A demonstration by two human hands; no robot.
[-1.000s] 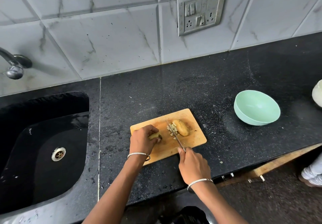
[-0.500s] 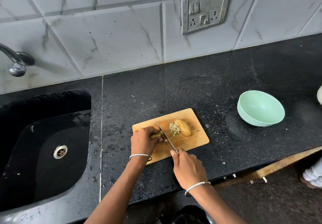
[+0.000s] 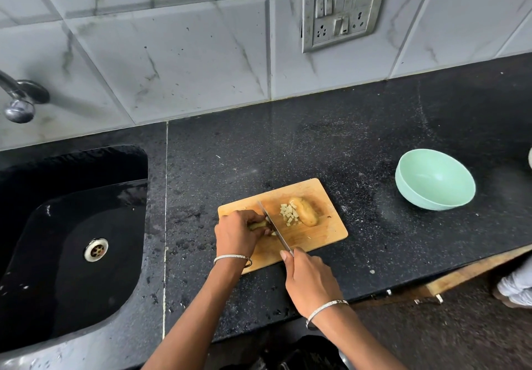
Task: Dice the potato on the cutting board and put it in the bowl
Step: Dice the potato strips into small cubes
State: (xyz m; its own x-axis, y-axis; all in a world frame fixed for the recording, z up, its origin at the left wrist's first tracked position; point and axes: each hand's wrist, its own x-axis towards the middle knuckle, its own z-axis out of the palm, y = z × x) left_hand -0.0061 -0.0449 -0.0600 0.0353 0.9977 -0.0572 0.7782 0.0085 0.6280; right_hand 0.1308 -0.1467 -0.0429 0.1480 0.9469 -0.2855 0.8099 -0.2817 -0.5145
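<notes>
While at board (image 3: pixel 319 237) L edge, potato pc (image 3: pixel 257 225) btwn L hand (image 3: pixel 234 234), knife (image 3: pixel 274 228)

1 view only: head-worn wide-angle cam, sitting above the front edge of the counter (image 3: pixel 345 139), pitched forward and down. Close range: left forearm (image 3: pixel 198 312) and right forearm (image 3: pixel 351 341) enter from the bottom edge, cutting board (image 3: pixel 322 234) just below centre. Faces the tiled wall (image 3: pixel 172 53), which fills the top third, switch plate (image 3: pixel 342 9) included. Sink (image 3: pixel 72 283) at far left, bowl (image 3: pixel 434 179) at right. Straight lines bow toward the corners.
</notes>
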